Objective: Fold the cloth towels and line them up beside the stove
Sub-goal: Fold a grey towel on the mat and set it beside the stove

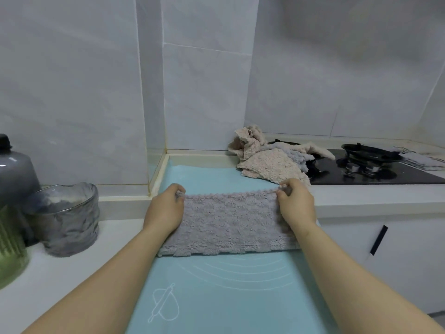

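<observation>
A grey-lilac fluffy towel [228, 225] lies spread on the light blue mat [216, 285], wider than it is deep. My left hand [166, 208] pinches its far left corner. My right hand [296, 203] pinches its far right corner. Behind it, a crumpled heap of beige and pale blue towels [267, 160] lies partly on the mat and partly over the left edge of the black stove [375, 172]. To the right of the stove, folded grey towels [419, 159] lie flat on the counter.
A black burner and knobs [368, 153] stand on the stove. At the left, on the white counter, are a grey glass container [69, 218], a dark grey jar [14, 169] and a green ribbed object [9, 249]. White cabinet doors with a black handle [379, 239] are at the lower right.
</observation>
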